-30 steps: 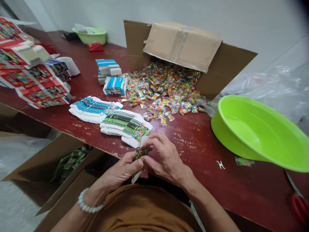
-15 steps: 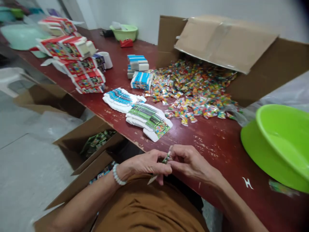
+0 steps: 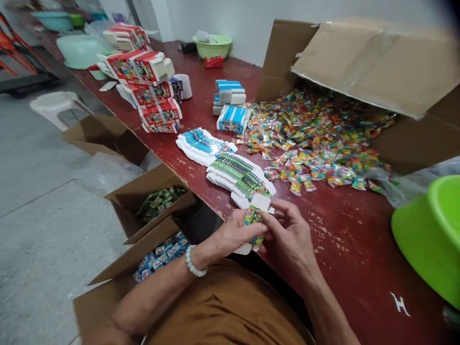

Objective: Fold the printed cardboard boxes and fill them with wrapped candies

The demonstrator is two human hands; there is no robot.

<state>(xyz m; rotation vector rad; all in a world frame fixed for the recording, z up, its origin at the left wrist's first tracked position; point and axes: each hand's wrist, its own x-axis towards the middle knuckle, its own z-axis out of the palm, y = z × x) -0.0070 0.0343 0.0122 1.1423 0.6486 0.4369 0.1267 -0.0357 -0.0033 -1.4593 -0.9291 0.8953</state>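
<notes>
My left hand [image 3: 230, 235], with a beaded bracelet at the wrist, grips a small green printed candy box [image 3: 254, 220] at the table's front edge. White end flaps stick out at its top and bottom. My right hand [image 3: 293, 237] is closed on the right side of the same box, thumb against its upper part; some of its fingertips are hidden. Just beyond the hands lies a fanned stack of flat green cartons [image 3: 239, 172], overlapping a fanned stack of flat blue cartons [image 3: 204, 146].
Wrapped colourful candies [image 3: 312, 139] spill from a large cardboard box [image 3: 370, 67]. A green basin [image 3: 417, 239] stands at right. Bundled red cartons [image 3: 143, 67] and blue cartons [image 3: 233, 119] sit further back. Below the edge, open boxes hold green packets [image 3: 165, 201] and blue packets [image 3: 161, 256].
The green box was seen almost edge-on between my fingers; now its printed face and white flaps show. Both hands have moved slightly outward over the table edge. The view has swung left.
</notes>
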